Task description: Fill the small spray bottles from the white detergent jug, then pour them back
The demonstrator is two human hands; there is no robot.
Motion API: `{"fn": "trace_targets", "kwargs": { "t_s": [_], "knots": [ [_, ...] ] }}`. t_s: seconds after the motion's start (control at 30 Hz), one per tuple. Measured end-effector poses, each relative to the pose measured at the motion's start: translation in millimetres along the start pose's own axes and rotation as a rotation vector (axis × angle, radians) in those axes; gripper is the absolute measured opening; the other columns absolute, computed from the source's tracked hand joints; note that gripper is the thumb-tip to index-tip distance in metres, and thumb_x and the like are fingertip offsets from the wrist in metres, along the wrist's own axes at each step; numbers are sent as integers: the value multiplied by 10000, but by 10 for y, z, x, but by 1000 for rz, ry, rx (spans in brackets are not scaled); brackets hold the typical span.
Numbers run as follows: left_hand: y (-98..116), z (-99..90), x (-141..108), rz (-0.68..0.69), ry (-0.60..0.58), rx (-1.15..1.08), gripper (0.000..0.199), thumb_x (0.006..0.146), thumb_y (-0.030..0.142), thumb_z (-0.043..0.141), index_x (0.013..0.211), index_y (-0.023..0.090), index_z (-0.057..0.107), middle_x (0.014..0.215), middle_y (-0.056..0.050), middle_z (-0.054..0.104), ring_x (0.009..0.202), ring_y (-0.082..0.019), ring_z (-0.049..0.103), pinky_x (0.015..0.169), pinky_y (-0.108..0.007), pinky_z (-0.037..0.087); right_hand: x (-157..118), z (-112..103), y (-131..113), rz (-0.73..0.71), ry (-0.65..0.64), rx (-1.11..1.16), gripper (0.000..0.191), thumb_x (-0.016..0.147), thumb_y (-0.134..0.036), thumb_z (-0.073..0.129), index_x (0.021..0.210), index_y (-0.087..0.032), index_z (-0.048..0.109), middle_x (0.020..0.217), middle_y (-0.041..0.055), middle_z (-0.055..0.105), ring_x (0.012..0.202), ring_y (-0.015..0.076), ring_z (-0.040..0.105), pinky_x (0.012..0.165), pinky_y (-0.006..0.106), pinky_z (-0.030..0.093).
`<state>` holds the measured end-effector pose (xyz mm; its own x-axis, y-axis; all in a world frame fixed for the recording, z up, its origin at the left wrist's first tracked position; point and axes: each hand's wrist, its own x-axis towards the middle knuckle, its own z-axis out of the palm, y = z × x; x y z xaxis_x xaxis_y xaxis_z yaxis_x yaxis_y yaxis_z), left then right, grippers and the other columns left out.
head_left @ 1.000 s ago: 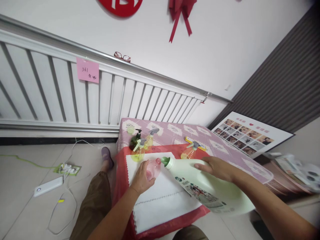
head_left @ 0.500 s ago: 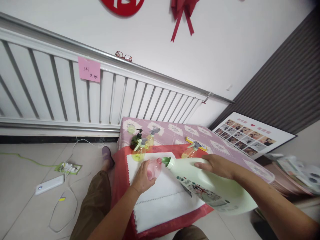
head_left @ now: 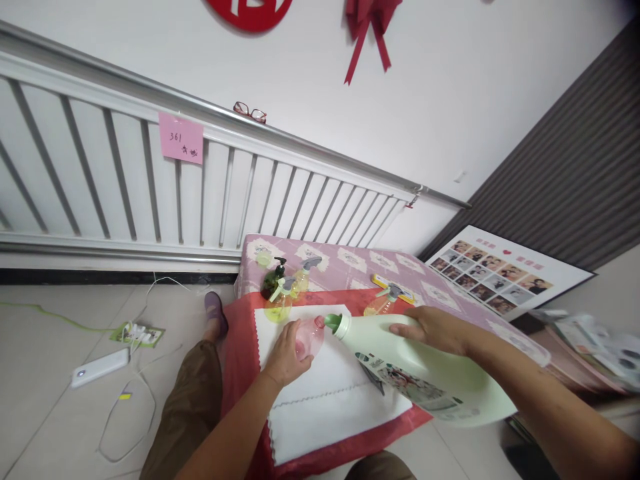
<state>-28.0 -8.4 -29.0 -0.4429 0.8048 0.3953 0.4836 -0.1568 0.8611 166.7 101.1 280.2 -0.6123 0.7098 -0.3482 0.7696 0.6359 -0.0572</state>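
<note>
A small clear pink bottle point(head_left: 311, 337) is gripped in my left hand point(head_left: 289, 357), its open neck facing the jug. My right hand point(head_left: 434, 329) holds the handle of a large pale green jug point(head_left: 450, 390), tilted on its side. The jug's green spout point(head_left: 333, 323) is right at the pink bottle's mouth. Under both lies a white cloth point(head_left: 340, 413) on a red cover point(head_left: 245, 380). Behind my left hand stand a yellow spray bottle point(head_left: 279, 308), another yellowish one point(head_left: 301, 280) and a dark green pump bottle point(head_left: 271, 283). An orange-tinted spray bottle point(head_left: 379, 305) is behind the spout.
The table has a pink patterned cloth point(head_left: 345, 257) with a yellow box point(head_left: 406, 293) on it. A white radiator point(head_left: 215, 193) runs along the wall. A power strip point(head_left: 137, 335), cables and a white device point(head_left: 100, 368) lie on the floor at left. Stacked items point(head_left: 590, 347) stand right.
Both hands, the pink bottle and the jug hold nearly the same positions. The whole view has shifted very slightly.
</note>
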Motion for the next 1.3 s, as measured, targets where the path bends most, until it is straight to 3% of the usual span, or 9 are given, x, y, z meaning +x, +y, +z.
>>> {"fn": "trace_targets", "kwargs": {
  "t_s": [0.5, 0.73, 1.3],
  "knots": [
    [-43, 20, -1, 16, 21, -17, 862, 650, 221, 690, 1426, 261, 314, 1394, -125, 480, 1320, -329, 455, 1129, -508, 389, 5, -43, -57, 6, 3, -33, 416, 830, -596, 505, 772, -194, 594, 828, 126, 723, 802, 310, 654, 703, 385, 462],
    [-65, 36, -4, 19, 21, -9, 865, 647, 217, 693, 1427, 217, 320, 1399, -150, 474, 1322, -343, 453, 1130, -531, 384, 33, -42, -31, -22, -2, -37, 432, 839, -595, 497, 796, -179, 608, 830, 127, 717, 783, 302, 655, 692, 378, 459],
    [-62, 30, -9, 22, 28, 3, 866, 652, 222, 688, 1430, 258, 308, 1408, -130, 479, 1329, -339, 452, 1129, -521, 385, 52, -64, -25, -34, -9, -61, 442, 839, -628, 491, 793, -207, 619, 832, 110, 729, 791, 298, 675, 698, 380, 477]
  ]
}}
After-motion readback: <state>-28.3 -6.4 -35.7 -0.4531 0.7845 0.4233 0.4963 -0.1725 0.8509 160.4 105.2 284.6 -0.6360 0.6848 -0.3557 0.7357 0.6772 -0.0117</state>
